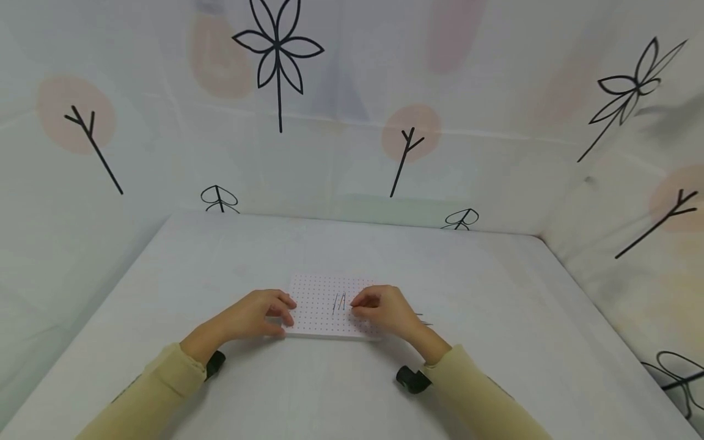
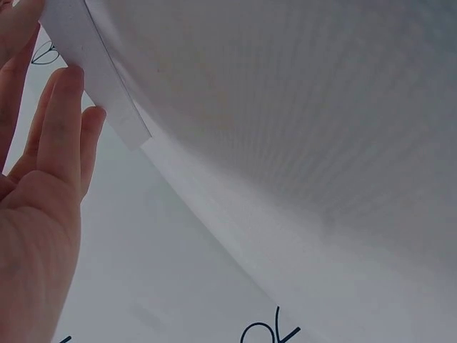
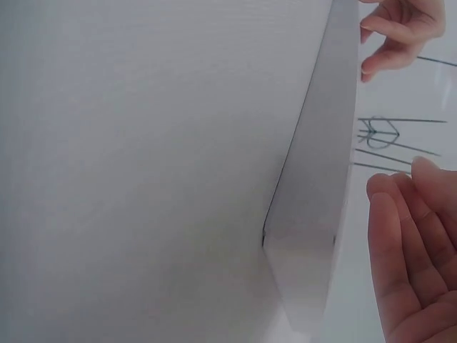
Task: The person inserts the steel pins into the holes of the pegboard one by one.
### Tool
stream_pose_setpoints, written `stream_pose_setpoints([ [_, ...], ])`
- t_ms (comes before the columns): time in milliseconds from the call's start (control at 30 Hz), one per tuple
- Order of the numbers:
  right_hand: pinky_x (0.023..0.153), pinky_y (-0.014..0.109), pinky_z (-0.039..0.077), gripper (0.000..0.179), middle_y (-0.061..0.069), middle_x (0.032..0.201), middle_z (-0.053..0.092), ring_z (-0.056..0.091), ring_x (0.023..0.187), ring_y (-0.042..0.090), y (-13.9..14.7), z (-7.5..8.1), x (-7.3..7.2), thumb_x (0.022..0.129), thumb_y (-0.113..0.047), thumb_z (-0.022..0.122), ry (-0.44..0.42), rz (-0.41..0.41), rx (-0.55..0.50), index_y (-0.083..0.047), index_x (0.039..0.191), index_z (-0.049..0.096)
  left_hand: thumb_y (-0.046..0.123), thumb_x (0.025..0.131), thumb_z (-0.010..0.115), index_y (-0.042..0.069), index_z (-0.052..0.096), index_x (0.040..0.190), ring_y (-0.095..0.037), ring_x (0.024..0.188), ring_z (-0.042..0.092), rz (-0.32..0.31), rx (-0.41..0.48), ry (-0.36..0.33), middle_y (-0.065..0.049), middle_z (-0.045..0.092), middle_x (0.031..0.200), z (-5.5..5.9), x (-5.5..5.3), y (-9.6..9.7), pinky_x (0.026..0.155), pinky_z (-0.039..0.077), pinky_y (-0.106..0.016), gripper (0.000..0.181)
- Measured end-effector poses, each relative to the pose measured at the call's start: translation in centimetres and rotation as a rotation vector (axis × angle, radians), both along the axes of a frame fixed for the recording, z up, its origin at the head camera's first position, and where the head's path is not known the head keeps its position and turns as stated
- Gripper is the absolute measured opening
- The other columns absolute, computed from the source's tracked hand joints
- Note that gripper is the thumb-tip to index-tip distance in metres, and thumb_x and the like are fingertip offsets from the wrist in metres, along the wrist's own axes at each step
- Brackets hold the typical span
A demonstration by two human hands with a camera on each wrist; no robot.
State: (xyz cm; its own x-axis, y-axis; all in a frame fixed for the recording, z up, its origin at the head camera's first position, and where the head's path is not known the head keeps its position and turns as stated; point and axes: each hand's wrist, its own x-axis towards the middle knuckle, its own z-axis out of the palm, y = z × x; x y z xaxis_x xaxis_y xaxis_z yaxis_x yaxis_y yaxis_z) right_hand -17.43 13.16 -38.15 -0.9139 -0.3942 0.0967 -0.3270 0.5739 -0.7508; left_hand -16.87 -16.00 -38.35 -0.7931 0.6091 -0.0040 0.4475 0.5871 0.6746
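A white board [image 1: 313, 321] with a grid of small dots lies on the table, and several thin dark sticks [image 1: 339, 302] stand up from its middle. At the board's left edge, my left hand [image 1: 258, 315] touches its side with loosely extended fingers; the left wrist view shows these fingers [image 2: 64, 121] against the edge. My right hand [image 1: 387, 308] is over the board's right half, thumb and fingertips brought together just right of the upright sticks. In the right wrist view a thin dark stick [image 3: 382, 156] runs to those fingertips, which seem to pinch it; its far end is hidden.
More thin dark sticks [image 1: 426, 322] lie on the table to the right of the board, partly behind my right wrist. The white-covered table [image 1: 308, 391] meets cloth walls [image 1: 352, 165] with drawn flowers and twigs at the back and sides.
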Motion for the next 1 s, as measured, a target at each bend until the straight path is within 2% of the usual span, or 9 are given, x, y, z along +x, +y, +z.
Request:
stream_pose_setpoints([
  [367, 0.073, 0.026, 0.052, 0.007, -0.004, 0.084, 0.066, 0.062, 0.077, 0.01, 2.0, -0.3, 0.3, 0.08, -0.006, 0.072, -0.006, -0.031, -0.007, -0.01, 0.085, 0.071, 0.005, 0.074, 0.077, 0.016, 0.071, 0.081, -0.027, 0.105, 0.056, 0.004, 0.004, -0.006, -0.004, 0.058, 0.113, -0.1, 0.1, 0.1, 0.089, 0.048, -0.037, 0.014],
  [667, 0.071, 0.025, 0.052, 0.009, -0.002, 0.084, 0.066, 0.062, 0.078, 0.012, 4.0, -0.2, 0.4, 0.079, -0.005, 0.072, 0.021, -0.053, 0.009, -0.008, 0.087, 0.07, 0.006, 0.073, 0.078, 0.016, 0.071, 0.081, -0.027, 0.107, 0.055, 0.008, 0.0, -0.005, -0.003, 0.058, 0.113, -0.1, 0.0, 0.1, 0.09, 0.048, -0.038, 0.015],
  [867, 0.063, 0.024, 0.052, 0.009, 0.0, 0.086, 0.066, 0.062, 0.077, 0.014, 4.9, -0.2, 0.6, 0.08, -0.005, 0.072, -0.009, -0.079, 0.011, -0.006, 0.089, 0.07, 0.006, 0.073, 0.078, 0.017, 0.071, 0.081, -0.028, 0.108, 0.054, 0.007, 0.003, 0.002, -0.002, 0.058, 0.112, -0.1, 0.0, 0.1, 0.09, 0.048, -0.038, 0.014],
  [1000, 0.062, 0.023, 0.052, 0.01, 0.001, 0.085, 0.067, 0.062, 0.075, 0.013, 5.4, -0.3, 0.6, 0.079, -0.005, 0.072, -0.017, -0.088, 0.005, -0.005, 0.089, 0.07, 0.005, 0.074, 0.077, 0.016, 0.071, 0.081, -0.027, 0.107, 0.055, 0.008, 0.01, -0.002, -0.003, 0.058, 0.112, -0.3, 0.0, 0.1, 0.09, 0.048, -0.037, 0.015],
])
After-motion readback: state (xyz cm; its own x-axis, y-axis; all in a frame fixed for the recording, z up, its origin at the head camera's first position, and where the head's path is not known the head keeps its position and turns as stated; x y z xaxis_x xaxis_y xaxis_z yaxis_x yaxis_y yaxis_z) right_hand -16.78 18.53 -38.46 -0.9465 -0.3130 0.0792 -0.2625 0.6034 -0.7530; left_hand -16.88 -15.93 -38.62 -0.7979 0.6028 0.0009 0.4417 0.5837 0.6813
